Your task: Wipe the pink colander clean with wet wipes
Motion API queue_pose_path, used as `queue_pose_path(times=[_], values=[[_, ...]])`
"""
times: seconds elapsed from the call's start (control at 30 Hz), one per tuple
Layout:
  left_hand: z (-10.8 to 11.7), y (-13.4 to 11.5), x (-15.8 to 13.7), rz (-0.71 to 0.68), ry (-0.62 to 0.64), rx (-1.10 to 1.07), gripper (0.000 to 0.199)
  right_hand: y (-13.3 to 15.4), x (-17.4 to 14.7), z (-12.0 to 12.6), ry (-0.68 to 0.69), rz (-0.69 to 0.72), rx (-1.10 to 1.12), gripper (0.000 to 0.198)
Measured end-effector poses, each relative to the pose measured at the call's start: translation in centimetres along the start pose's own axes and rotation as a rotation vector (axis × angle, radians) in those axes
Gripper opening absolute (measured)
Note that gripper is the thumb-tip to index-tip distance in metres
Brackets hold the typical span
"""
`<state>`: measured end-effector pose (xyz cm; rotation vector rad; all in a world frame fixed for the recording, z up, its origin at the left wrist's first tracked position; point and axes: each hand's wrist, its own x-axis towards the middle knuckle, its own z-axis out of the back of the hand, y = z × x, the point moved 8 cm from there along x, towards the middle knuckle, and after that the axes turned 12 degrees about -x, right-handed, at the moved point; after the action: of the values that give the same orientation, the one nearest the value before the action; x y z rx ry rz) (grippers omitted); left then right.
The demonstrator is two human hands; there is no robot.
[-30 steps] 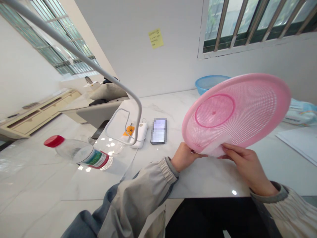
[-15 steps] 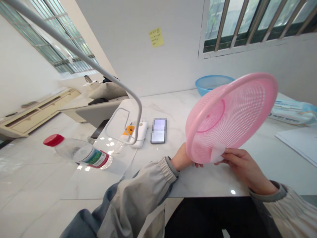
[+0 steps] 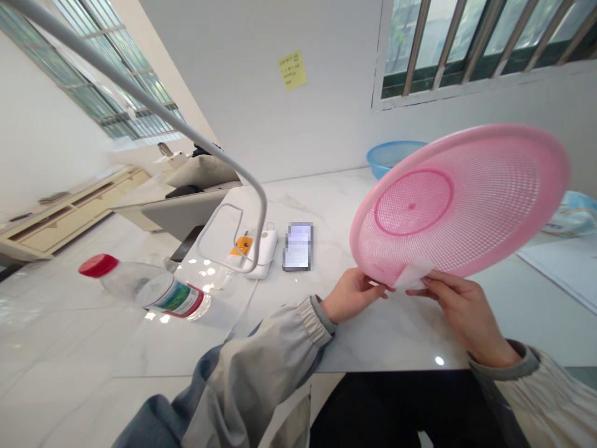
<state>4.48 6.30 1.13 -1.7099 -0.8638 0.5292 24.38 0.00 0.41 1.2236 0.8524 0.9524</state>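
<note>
A pink plastic colander (image 3: 489, 205) is held up and tilted over the table, its mesh inside facing me. My left hand (image 3: 357, 295) grips its lower left rim, fingers closed with the thumb toward the rim. On the right, my right hand (image 3: 466, 311) pinches a white wet wipe (image 3: 413, 274) that is folded over the bottom rim of the colander. Some of the right fingers are hidden behind the rim and wipe. Behind the colander a blue basket (image 3: 394, 155) stands partly covered against the wall.
A phone (image 3: 298, 246) lies left of the colander, beside a white power bank (image 3: 263, 252). Farther left are a water bottle (image 3: 153, 289) with a red cap and a grey bent metal stand (image 3: 259, 199). A wipes packet (image 3: 576, 211) and paper (image 3: 559, 264) lie at right.
The colander has turned to show more of its inside, and its far rim has swung up and right. My left hand shows more fully now; the wipe stays at the bottom rim.
</note>
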Motion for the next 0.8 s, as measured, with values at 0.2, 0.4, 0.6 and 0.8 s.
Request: queue_pose_path(times=[0.2, 0.4, 0.6, 0.8], values=[[-0.3, -0.5, -0.3, -0.006, -0.003, 0.021, 0.062, 0.7, -0.2, -0.1, 0.005, 0.062, -0.132, 0.032], [1.0, -1.3, -0.5, -0.074, -0.169, 0.046, 0.052, 0.9, -0.3, -0.4, 0.054, 0.147, -0.232, 0.029], [1.5, -0.4, -0.6, 0.0, -0.218, 0.038, 0.045, 0.8, -0.3, -0.7, 0.116, 0.186, -0.29, 0.028], [1.4, -0.7, -0.6, 0.029, -0.234, 0.011, 0.044, 1.6, -0.7, -0.9, 0.092, 0.216, -0.327, 0.029]])
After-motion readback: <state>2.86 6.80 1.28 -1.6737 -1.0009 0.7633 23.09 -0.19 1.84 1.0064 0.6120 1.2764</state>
